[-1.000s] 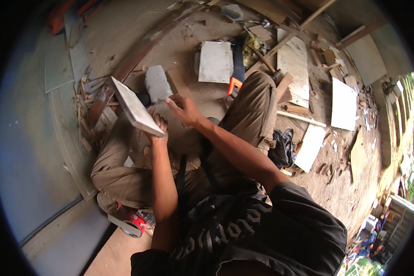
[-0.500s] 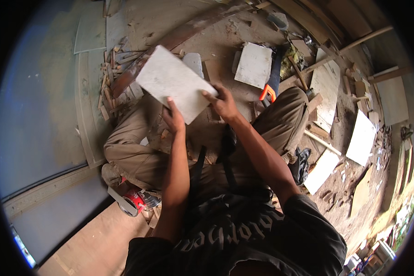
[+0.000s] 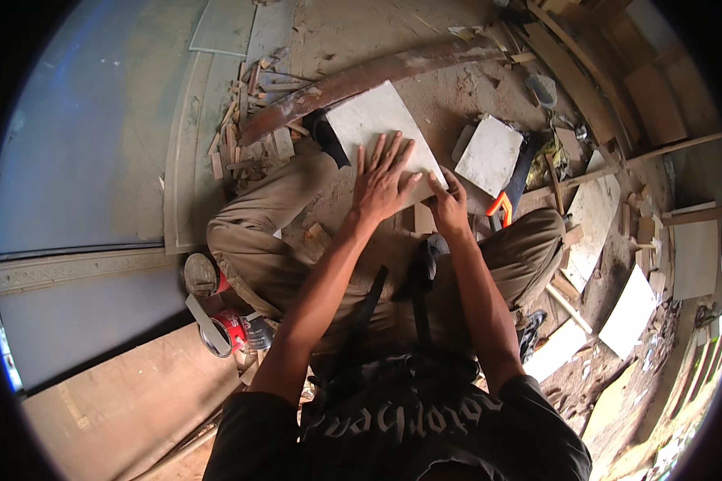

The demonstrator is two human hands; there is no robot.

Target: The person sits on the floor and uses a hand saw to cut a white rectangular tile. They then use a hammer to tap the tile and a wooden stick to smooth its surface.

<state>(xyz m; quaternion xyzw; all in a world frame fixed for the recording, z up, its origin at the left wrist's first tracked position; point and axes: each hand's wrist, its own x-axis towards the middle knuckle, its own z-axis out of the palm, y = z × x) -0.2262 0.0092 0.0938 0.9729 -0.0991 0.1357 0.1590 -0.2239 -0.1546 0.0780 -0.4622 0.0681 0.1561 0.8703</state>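
Note:
A white rectangular board (image 3: 381,116) lies tilted in front of me, beyond my crossed legs. My left hand (image 3: 383,183) rests flat on its face with the fingers spread. At the board's near right corner, my right hand (image 3: 448,200) grips the edge, thumb on top and the other fingers partly hidden below. A small wooden block (image 3: 419,218) shows beneath the board's near edge. To the right of my right hand is a handsaw with an orange handle (image 3: 501,210); a second, stained white board (image 3: 489,158) lies beside its dark blade.
A long brown plank (image 3: 369,78) crosses the floor ahead, with wood offcuts (image 3: 231,132) at its left end. White panels (image 3: 630,313) and scraps lie to the right. An open red can (image 3: 226,335) stands by my left foot. A large bluish panel (image 3: 96,160) lies on the left.
The white board has come down from its raised position and turned. My left hand has moved from gripping its near edge to lying flat on top; my right hand still holds the edge.

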